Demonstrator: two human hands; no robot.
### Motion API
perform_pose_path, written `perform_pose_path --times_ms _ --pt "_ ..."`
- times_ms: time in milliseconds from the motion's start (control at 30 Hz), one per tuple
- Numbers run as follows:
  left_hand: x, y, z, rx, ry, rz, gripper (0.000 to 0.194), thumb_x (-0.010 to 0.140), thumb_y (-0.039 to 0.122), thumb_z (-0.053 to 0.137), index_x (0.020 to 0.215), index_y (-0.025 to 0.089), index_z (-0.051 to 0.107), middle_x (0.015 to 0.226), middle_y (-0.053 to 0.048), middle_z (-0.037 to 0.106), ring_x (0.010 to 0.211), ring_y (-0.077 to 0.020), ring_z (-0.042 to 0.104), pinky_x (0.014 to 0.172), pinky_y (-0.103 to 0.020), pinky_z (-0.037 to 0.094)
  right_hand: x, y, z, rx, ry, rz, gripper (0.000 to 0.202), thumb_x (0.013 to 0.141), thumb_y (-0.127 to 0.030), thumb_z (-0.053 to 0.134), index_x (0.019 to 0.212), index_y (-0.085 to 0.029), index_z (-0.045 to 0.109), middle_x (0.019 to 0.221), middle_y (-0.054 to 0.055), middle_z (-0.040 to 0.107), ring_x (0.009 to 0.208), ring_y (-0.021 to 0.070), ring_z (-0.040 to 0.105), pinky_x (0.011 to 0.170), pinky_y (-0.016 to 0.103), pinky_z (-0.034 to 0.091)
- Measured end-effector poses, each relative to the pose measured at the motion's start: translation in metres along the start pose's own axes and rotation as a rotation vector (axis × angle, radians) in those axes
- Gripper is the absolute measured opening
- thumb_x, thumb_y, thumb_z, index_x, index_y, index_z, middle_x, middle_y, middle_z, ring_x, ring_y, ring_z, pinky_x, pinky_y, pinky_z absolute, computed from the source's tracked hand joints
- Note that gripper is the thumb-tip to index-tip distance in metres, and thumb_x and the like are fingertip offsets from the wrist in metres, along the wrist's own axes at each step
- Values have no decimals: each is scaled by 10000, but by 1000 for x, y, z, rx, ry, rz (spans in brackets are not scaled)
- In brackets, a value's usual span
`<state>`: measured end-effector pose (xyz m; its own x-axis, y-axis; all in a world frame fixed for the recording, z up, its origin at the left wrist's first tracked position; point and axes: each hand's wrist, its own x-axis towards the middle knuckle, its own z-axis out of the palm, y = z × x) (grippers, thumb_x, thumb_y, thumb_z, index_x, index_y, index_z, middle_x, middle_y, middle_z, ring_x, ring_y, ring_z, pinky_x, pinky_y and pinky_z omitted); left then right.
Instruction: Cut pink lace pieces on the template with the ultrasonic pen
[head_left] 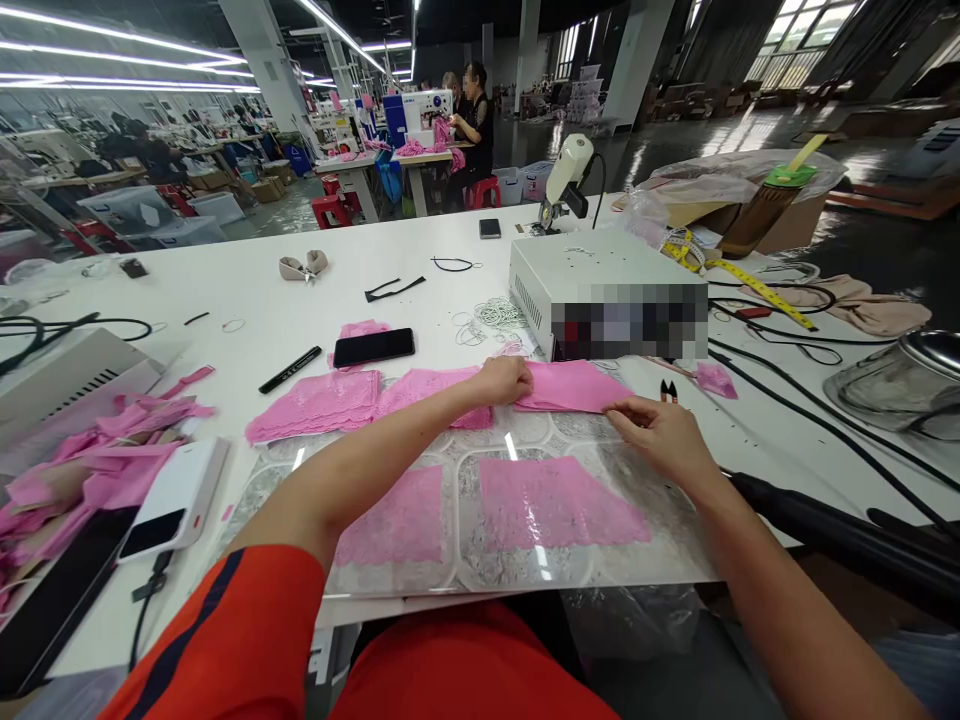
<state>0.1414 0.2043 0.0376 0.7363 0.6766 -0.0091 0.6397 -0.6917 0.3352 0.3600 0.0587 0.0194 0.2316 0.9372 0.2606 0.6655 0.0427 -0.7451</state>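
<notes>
My left hand (506, 380) is closed on the left end of a flat pink fabric piece (570, 385), just in front of the metal box. With thumb and fingers, my right hand (660, 430) pinches the same piece at its right corner. Two pink lace panels (559, 500) lie flat on a glossy, clear-topped patterned mat (517, 575) nearer to me; my left forearm covers part of the left one. Behind that forearm sit a stack of scalloped pink lace pieces (315, 405) and another pink lace stack (431, 390).
A grey metal box (600, 270) stands beyond my hands. Around it are a phone (373, 347), a black pen (290, 369), a tangle of thin cord (499, 313), a yellow tape measure (765, 292) and a glass jar (900, 380). Black cables cross the right side. A white device (176, 495) lies left.
</notes>
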Motion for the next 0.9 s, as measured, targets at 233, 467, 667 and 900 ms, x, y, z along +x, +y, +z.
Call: perform_pose_path --times_ms 233,467,667,900 --pt "1 -1 -5 -31 -170 11 341 967 373 611 1220 145 604 1202 -85 629 1031 -218 645 876 -411 572 19 -15 37 -152 -56 -200 189 756 -328 653 888 -225 742 907 66 721 818 224 649 727 351 504" --pt "1 1 -9 6 -146 26 296 973 374 598 1157 144 627 1141 -73 647 979 -197 649 851 -382 567 29 -12 57 -251 -37 -314 150 843 -248 557 798 -211 696 859 82 676 846 230 606 728 348 471" --pt "-15 24 -8 115 40 48 335 855 452 690 1051 184 641 1146 -77 640 1081 -257 584 937 -389 446 30 -10 56 -262 5 -366 163 869 -267 540 776 -219 665 814 64 675 799 214 610 738 343 483" --pt "-25 54 -9 243 137 121 278 995 174 408 964 159 683 1069 -116 657 1074 -246 575 998 -408 327 29 -9 44 -347 52 -397 130 843 -243 534 841 -210 659 856 86 692 852 252 607 799 388 477"
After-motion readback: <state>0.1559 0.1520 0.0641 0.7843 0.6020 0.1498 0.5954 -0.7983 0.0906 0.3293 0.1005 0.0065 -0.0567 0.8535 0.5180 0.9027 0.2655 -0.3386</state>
